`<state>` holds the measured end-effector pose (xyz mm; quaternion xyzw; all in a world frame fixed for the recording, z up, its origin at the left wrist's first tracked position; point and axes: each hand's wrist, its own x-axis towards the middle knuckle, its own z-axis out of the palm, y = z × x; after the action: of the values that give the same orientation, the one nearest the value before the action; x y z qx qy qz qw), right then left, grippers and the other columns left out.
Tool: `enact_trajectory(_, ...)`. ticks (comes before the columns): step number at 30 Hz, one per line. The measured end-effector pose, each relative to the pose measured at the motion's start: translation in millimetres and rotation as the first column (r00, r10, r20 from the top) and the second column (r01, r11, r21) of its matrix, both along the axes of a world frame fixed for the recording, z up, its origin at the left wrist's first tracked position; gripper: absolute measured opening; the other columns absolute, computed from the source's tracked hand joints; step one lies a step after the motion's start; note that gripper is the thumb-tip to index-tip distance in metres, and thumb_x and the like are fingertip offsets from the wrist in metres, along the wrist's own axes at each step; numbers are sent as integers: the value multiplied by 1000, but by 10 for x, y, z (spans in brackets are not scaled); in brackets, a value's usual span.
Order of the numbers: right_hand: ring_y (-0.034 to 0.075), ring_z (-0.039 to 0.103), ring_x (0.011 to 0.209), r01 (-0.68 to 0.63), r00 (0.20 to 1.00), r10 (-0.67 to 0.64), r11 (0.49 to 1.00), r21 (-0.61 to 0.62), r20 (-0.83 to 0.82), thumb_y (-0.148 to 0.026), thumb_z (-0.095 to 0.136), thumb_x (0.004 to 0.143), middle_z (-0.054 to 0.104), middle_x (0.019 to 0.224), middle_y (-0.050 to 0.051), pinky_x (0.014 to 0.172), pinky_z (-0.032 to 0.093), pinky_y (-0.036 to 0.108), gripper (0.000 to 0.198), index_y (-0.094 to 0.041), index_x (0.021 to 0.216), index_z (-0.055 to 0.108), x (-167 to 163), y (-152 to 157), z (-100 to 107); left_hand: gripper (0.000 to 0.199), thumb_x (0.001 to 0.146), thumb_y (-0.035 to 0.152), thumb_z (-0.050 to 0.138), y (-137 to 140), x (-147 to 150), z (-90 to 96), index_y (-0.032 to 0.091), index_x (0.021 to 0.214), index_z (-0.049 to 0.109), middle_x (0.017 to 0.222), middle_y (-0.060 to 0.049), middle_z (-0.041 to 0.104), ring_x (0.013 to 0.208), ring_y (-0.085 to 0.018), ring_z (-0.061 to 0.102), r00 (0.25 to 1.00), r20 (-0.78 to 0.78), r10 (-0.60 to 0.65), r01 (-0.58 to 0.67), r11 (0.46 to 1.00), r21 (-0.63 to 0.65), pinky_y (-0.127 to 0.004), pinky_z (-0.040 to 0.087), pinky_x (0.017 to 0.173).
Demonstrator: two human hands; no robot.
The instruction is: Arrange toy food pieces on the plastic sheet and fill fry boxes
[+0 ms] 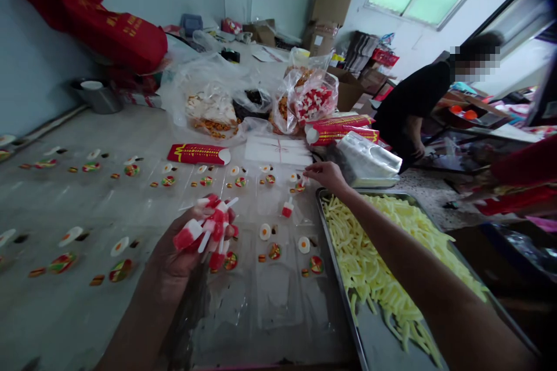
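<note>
A bunch of small red-and-white toy popsicles (pixel 213 223) with white sticks is held in my left hand (pixel 174 249), above the rows of clear plastic trays (pixel 278 287). My right hand (pixel 326 177) reaches to the far end of the rightmost column, its fingertips pinched together by a toy fried egg (pixel 293 177); whatever is between them is too small to make out. Just below it, one toy popsicle (pixel 287 207) lies in a clear tray. Other trays hold toy fried eggs (pixel 304 244), round red-and-green pieces (pixel 316 265) and tiny burger-like pieces (pixel 96 280).
A metal tray (pixel 354 330) of yellow toy fries (pixel 378 255) lies under my right forearm. Behind stand plastic bags (pixel 213 98), a bag of red-and-white pieces (pixel 315 101), red fry cartons (pixel 199 154) and a metal container (pixel 369 156). A person in black (pixel 413 98) bends at the right.
</note>
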<state>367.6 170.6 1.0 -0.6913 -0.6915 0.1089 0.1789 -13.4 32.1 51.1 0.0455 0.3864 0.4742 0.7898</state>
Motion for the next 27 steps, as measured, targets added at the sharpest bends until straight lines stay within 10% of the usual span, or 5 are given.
enact_trajectory(15, 19, 66, 77, 87, 971, -55, 988, -128, 234, -20, 75, 73, 75, 78, 4, 60, 37, 25, 10, -21, 81, 82, -157, 64, -54, 24, 71, 24, 74, 43, 53, 7, 20, 93, 65, 82, -7, 70, 65, -24, 70, 991, -82, -103, 109, 992, 69, -28, 56, 45)
enact_trajectory(20, 16, 63, 70, -5, 999, 4, 1000, 17, 53, -33, 72, 83, 72, 72, 1, 59, 35, 25, 15, -21, 86, 81, -330, -201, 62, 19, 73, 20, 69, 33, -49, -45, 20, 92, 64, 88, -10, 71, 62, -22, 69, 993, -4, -121, 121, 991, 65, -30, 56, 46)
enact_trajectory(27, 14, 54, 59, -262, 946, 217, 950, -169, -242, -32, 91, 62, 64, 64, 1, 56, 33, 25, 50, -14, 107, 77, -751, -650, -84, 16, 83, 21, 61, -40, -28, -254, 18, 98, 64, 92, -13, 70, 65, -24, 70, 978, 96, -182, 170, 977, 128, -33, 57, 48)
